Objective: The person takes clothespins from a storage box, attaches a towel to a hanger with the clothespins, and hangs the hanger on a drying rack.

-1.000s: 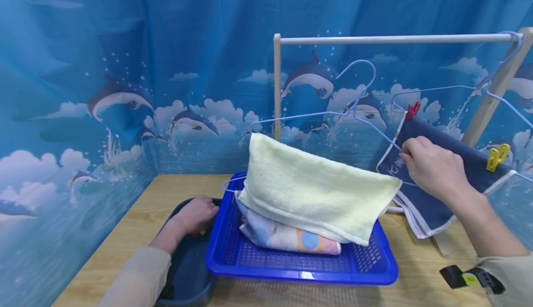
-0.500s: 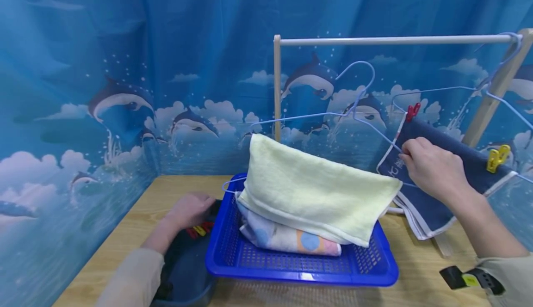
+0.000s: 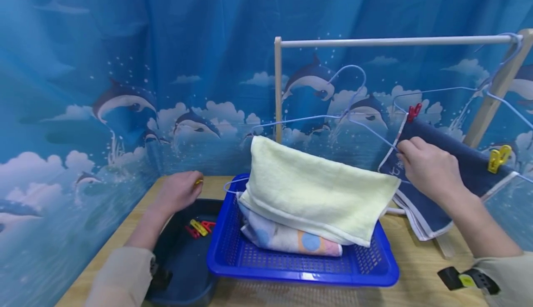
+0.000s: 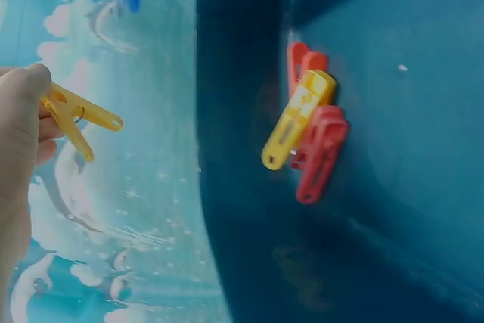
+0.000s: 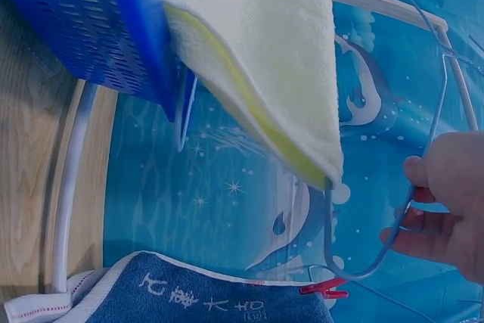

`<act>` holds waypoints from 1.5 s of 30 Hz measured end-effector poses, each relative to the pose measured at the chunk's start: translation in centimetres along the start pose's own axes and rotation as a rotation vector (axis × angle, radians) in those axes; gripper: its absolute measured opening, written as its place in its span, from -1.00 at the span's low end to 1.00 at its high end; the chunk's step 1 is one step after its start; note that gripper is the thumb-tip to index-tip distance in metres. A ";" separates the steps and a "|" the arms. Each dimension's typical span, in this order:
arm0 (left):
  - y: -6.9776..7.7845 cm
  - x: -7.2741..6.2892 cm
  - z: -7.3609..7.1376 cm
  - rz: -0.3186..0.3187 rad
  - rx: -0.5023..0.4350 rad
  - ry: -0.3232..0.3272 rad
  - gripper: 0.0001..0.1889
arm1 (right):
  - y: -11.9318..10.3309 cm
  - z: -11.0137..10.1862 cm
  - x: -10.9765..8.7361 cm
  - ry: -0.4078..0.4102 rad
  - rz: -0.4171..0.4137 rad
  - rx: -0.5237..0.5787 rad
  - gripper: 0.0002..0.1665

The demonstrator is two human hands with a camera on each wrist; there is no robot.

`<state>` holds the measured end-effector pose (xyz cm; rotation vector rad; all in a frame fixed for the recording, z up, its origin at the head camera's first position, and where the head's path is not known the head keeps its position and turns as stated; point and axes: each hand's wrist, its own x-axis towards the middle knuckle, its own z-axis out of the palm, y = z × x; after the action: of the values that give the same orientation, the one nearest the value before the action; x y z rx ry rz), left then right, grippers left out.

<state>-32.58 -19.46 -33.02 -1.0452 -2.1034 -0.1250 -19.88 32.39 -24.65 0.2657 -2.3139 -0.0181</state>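
Observation:
My left hand [image 3: 178,191] pinches a yellow clothespin [image 4: 76,115] above the far edge of a dark basin [image 3: 187,260]. Inside that basin lie a yellow clothespin [image 4: 299,119] and red clothespins [image 4: 324,155]. With my right hand [image 3: 430,170] I grip the right end of a light-blue wire hanger [image 3: 308,118]. A pale yellow towel [image 3: 320,187] is draped over the hanger, its lower part hanging over the blue basket [image 3: 304,275]. A patterned towel [image 3: 287,240] lies in the basket beneath it.
Behind the basket stands a rack with a white rail [image 3: 395,41]. At the right, a navy towel [image 3: 470,159] hangs from another hanger, held by a red clothespin [image 3: 414,112] and a yellow clothespin [image 3: 499,158]. A dolphin-print curtain [image 3: 208,66] backs the wooden table [image 3: 129,233].
My left hand has risen out of the basin with a yellow clothespin, moving up and slightly left. The gripped hanger's hook has tilted a little to the left.

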 end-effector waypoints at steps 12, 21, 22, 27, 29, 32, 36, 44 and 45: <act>0.6 1.2 -1.7 -0.013 0.021 0.028 -0.83 | -0.5 0.3 0.3 0.199 -0.085 -0.065 -0.78; 0.9 1.2 -2.2 -0.066 0.018 -0.060 -0.80 | -1.2 0.3 0.6 0.218 0.008 -0.062 -0.82; 0.9 1.3 -2.3 -0.073 0.013 -0.071 -0.79 | -1.3 0.3 0.6 0.219 0.012 -0.060 -0.82; 0.9 1.4 -2.3 -0.073 -0.013 -0.093 -0.74 | -1.4 0.2 0.8 0.211 0.019 -0.052 -0.82; 1.0 1.5 -2.2 -0.049 -0.028 -0.075 -0.74 | -1.4 0.2 0.8 0.199 0.024 -0.049 -0.82; 1.1 1.9 -2.1 -0.001 -0.050 -0.031 -0.76 | -1.4 0.2 0.9 0.191 0.029 -0.046 -0.82; 1.6 2.6 -2.0 0.063 -0.036 0.041 -0.77 | -1.4 0.3 0.8 0.192 0.031 -0.045 -0.83; 3.0 3.5 -2.4 0.110 -0.060 0.085 -0.70 | -1.5 0.3 0.8 0.190 0.024 -0.042 -0.83; 3.2 3.5 -2.4 0.111 -0.063 0.085 -0.70 | -1.5 0.4 0.8 0.191 0.020 -0.041 -0.83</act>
<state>-30.16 -16.06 -29.71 -1.1719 -1.9719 -0.1791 -20.39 30.74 -24.46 0.2136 -2.1238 -0.0292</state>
